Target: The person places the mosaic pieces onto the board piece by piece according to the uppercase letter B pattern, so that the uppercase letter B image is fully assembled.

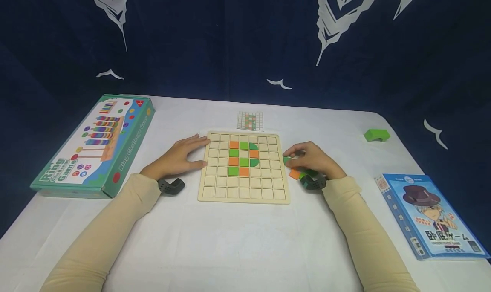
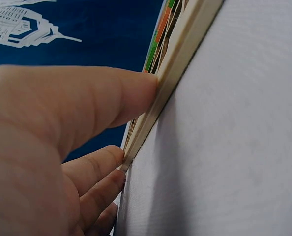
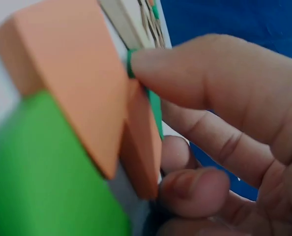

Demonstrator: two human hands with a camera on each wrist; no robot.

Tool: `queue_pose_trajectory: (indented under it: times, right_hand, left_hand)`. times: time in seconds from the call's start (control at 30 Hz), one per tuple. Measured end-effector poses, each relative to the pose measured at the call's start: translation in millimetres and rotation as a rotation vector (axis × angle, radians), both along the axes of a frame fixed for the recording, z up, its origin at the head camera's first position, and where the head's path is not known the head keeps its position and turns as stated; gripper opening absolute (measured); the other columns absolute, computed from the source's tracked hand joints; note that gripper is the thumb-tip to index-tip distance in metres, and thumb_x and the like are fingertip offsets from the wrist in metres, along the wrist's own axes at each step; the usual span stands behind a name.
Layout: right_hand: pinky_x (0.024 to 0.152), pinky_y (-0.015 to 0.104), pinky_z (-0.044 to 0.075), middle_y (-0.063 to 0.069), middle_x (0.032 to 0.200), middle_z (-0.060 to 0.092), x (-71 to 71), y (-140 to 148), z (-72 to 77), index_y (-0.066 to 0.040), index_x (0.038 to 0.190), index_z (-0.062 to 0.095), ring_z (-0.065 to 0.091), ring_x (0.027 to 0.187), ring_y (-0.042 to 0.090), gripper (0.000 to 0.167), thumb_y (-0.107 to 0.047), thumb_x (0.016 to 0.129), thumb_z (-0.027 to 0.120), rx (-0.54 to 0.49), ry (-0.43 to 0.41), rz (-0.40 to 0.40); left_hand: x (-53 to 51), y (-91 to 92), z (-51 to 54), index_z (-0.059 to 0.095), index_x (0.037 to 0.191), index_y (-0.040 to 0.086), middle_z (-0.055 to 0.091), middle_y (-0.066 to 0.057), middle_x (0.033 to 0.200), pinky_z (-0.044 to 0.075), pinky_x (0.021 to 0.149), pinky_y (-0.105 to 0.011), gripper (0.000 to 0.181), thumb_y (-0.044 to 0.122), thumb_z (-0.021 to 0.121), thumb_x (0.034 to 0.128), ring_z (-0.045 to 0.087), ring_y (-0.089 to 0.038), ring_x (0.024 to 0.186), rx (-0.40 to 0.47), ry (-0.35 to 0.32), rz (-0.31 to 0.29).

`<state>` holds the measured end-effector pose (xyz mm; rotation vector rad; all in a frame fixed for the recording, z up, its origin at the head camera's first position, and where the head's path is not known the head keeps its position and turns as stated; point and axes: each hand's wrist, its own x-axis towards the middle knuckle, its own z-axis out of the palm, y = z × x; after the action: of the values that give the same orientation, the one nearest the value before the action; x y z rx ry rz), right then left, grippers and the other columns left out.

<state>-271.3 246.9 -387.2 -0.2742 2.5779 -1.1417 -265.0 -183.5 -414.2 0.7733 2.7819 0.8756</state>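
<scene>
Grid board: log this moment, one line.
left hand: touches left edge of grid board | right hand: pinches green piece beside grid board | grid board: partly filled

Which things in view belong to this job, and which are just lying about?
Likely in use:
grid board, touched by the left hand
tiles set in it
green piece in the right hand
loose pieces nearby
pattern card behind the board

Likely idle:
Ring Challenge Game box
blue box
green block

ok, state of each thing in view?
Board: flat, partly filled
Left hand: fingers touching board's edge
Right hand: pinching green piece
Loose pieces: unplaced, beside board
Card: face up
Ring Challenge Game box: closed, flat
Blue box: closed, flat
Green block: untouched, lying apart
Wrist devices: worn
</scene>
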Motion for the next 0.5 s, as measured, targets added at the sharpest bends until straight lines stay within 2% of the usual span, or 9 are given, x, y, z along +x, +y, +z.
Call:
queue_pose_trajectory:
  times: [0.17, 0.37, 0.5]
  right_hand:
    - [0.062, 0.025, 0.047, 0.009, 0.098, 0.071, 1.1, -4.7, 0.3, 0.004, 0.117, 0.077, 0.054, 0.073, 0.014, 0.033, -0.010, 0.089, 0.085, 0.041, 0.046, 0.005]
    - [0.058, 0.026, 0.051, 0.011, 0.103, 0.070, 2.7, -4.6, 0.0, 0.005, 0.113, 0.073, 0.057, 0.072, 0.013, 0.026, -0.010, 0.092, 0.081, 0.001, 0.091, 0.006]
    - [0.057, 0.026, 0.051, 0.012, 0.099, 0.069, 2.6, -4.9, 0.4, 0.006, 0.113, 0.072, 0.057, 0.074, 0.016, 0.026, -0.009, 0.094, 0.080, -0.021, 0.097, 0.020]
  left_hand:
    - [0.6, 0.5, 1.5, 0.044, 0.165, 0.005, 0.035, -0.017, 0.174, 0.010, 0.132, -0.065, 0.076, 0.035, 0.072, 0.1011, 0.018, -0.041, 0.165, 0.001, -0.001, 0.001]
    - [-0.4, 0.5, 1.0, 0.043, 0.166, 0.006, 0.034, -0.016, 0.175, 0.010, 0.132, -0.064, 0.077, 0.035, 0.072, 0.1007, 0.017, -0.039, 0.165, -0.006, -0.007, 0.007]
    - [-0.7, 0.0, -0.3, 0.041, 0.167, 0.007, 0.033, -0.015, 0.175, 0.010, 0.132, -0.063, 0.078, 0.034, 0.072, 0.1004, 0.016, -0.038, 0.166, -0.008, -0.011, 0.012]
